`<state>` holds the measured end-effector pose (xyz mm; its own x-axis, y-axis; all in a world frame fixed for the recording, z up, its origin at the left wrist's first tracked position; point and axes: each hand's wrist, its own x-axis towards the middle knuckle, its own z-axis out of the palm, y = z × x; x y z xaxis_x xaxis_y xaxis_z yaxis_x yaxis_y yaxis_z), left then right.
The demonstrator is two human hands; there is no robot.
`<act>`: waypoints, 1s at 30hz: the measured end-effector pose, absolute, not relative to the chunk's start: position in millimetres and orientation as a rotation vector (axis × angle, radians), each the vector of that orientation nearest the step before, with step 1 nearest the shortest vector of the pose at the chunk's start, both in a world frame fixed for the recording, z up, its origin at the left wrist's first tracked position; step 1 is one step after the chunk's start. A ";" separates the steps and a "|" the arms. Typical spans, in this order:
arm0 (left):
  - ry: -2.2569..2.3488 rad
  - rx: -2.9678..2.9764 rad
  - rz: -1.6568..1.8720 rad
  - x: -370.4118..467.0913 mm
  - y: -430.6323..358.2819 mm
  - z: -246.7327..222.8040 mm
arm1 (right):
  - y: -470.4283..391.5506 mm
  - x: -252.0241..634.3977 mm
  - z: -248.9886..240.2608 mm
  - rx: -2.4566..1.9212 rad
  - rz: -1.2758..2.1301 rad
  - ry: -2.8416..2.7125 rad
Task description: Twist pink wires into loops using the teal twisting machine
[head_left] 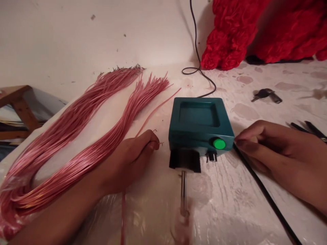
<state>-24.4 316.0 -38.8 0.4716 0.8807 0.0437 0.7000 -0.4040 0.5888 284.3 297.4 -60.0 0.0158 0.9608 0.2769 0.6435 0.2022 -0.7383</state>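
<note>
A teal machine with a green button and a metal shaft at its front sits at the middle of the table. To its left, my left hand is closed on a pink wire, and short thin ends stick out past the fingertips. Part of that wire is hidden under the hand. My right hand is at the machine's right side, thumb and forefinger pinched on the upper end of a black strip. Something blurred and pinkish hangs below the shaft's tip.
Long bundles of pink wires curve over the left side. A black cable runs behind the machine. Red ruffled material stands at the back right. Keys and black-handled tools lie at the right. A wooden stool is far left.
</note>
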 end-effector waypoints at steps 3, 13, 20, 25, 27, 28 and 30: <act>1.274 2.309 0.420 -25.4 315.5 -39.0 | 298.4 284.8 -60.8 -1.522 0.499 -1.725; 1.143 2.441 0.432 -20.4 314.1 -42.9 | 295.8 283.0 -62.8 -1.524 0.686 -1.649; 1.132 2.358 0.501 -16.8 312.8 -41.6 | 296.6 285.1 -66.0 -1.505 0.778 -1.610; 1.070 2.383 0.528 -16.9 314.8 -41.5 | 297.2 285.1 -66.5 -1.502 0.837 -1.574; 1.074 2.390 0.531 -17.3 315.3 -41.6 | 297.3 284.5 -65.5 -1.500 0.826 -1.579; 1.074 2.395 0.540 -17.5 315.4 -41.6 | 297.2 284.1 -64.9 -1.506 0.814 -1.586; 1.065 2.404 0.557 -17.6 315.4 -41.5 | 296.9 283.1 -63.5 -1.512 0.804 -1.590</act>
<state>-17.6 315.4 -41.5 0.6205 0.7637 0.1783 0.5820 -0.6008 0.5480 283.1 296.9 -63.5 0.0157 0.9934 0.1133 0.4974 0.0906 -0.8628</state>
